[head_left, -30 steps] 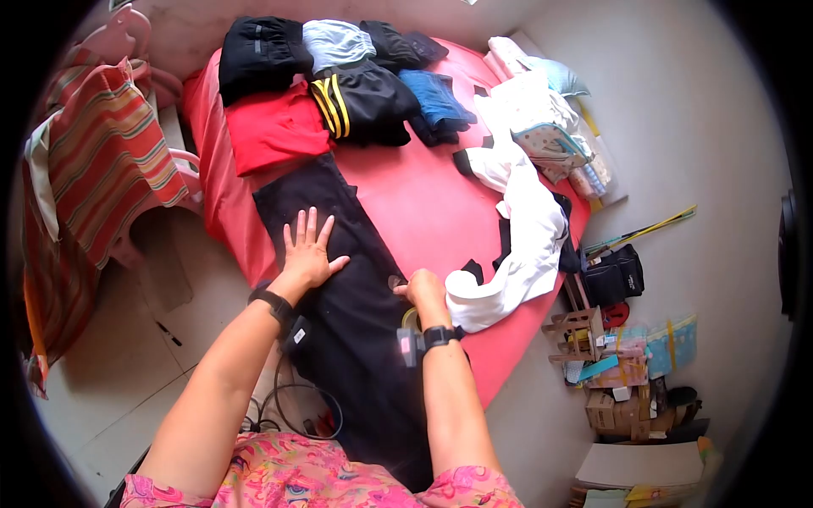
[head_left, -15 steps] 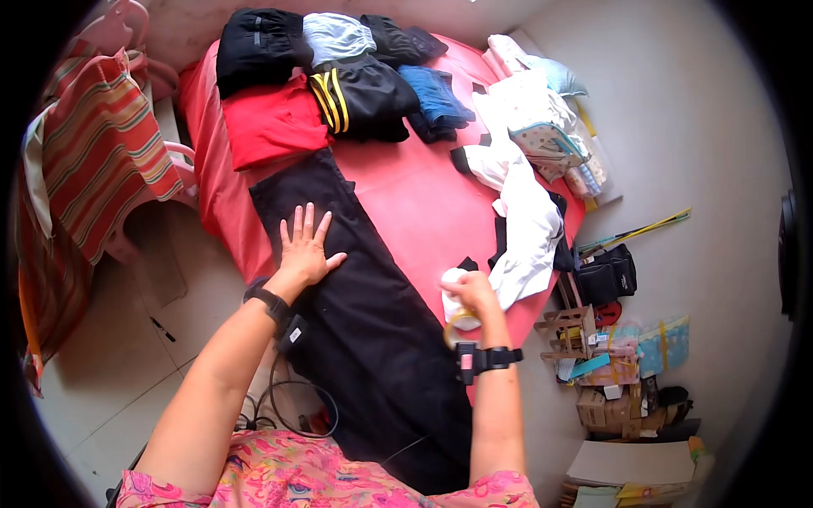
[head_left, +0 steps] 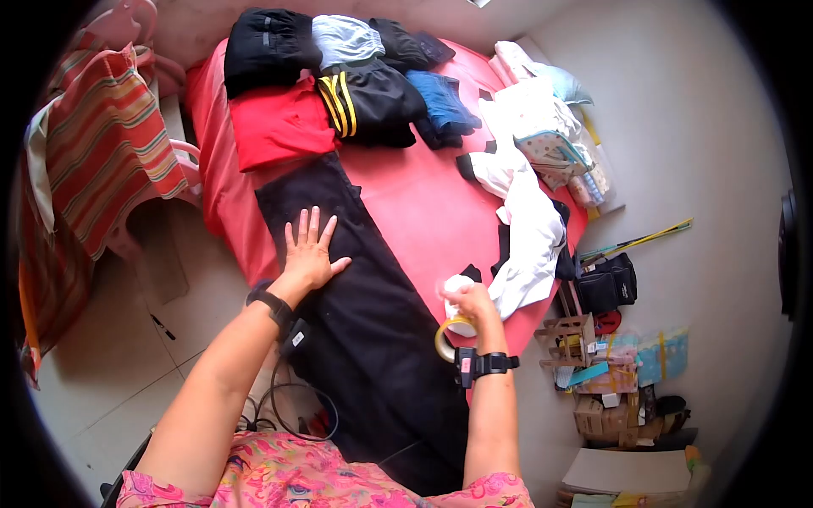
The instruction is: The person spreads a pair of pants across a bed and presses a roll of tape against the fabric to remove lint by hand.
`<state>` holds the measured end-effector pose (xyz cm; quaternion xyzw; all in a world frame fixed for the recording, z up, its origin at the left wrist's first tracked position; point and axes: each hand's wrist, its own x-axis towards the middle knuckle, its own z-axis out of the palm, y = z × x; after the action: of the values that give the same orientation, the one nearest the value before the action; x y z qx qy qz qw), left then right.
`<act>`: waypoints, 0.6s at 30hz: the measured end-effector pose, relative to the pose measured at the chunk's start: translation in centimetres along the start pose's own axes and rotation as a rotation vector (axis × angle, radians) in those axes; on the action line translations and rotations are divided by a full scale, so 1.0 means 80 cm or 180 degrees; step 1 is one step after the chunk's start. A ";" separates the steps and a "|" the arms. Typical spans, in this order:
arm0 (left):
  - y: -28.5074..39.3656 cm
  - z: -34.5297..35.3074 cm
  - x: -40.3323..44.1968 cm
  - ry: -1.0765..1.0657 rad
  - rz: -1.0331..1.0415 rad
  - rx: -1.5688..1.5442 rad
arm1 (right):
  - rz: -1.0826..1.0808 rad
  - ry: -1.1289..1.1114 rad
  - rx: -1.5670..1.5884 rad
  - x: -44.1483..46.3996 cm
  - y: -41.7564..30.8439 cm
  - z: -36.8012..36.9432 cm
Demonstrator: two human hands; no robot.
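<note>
Black trousers lie lengthwise over the pink-covered surface and reach down to my lap. My left hand rests flat on them, its fingers spread. My right hand, fingers closed, is just right of the trousers, over the end of a white garment. A roll of yellowish tape hangs at my right wrist, beside a black band with a small box. What the right fingers grip is too small to make out.
Folded clothes, including a red one and blue jeans, sit at the far edge. A striped cloth covers a pink chair at left. A black bag and boxes stand on the right.
My right hand has moved right, away from the trousers' edge, and the trousers' lower part now spreads wider to the right. My left hand has stayed flat in place.
</note>
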<state>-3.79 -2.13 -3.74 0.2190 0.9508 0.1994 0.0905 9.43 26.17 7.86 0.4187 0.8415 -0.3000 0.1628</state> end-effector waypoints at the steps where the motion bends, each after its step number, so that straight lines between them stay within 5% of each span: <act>1: 0.001 0.000 0.000 -0.0007 0.0024 -0.0007 | -0.0188 0.0007 0.0335 -0.008 0.000 -0.014; 7: -0.001 0.001 0.001 -0.0037 0.0002 -0.0001 | -0.0734 0.0130 -0.1165 0.018 0.002 0.067; 9: 0.001 -0.001 -0.001 -0.0071 -0.0007 -0.0009 | -0.0933 0.0800 -0.1879 0.020 0.004 0.117; 13: -0.002 0.001 0.001 -0.0010 0.0032 -0.0044 | -0.0550 -0.0048 -0.1824 0.036 -0.009 0.090; 15: -0.001 -0.001 0.001 -0.0009 0.0027 -0.0046 | -0.0339 -0.0622 -0.0949 0.022 -0.008 0.052; 18: -0.003 0.005 -0.001 0.0013 0.0026 -0.0040 | -0.0304 -0.0220 -0.0818 0.013 -0.016 -0.010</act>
<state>-3.67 -2.25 -4.19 0.2220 0.9488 0.2062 0.0890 7.79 26.73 8.42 0.3432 0.8859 -0.2114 0.2295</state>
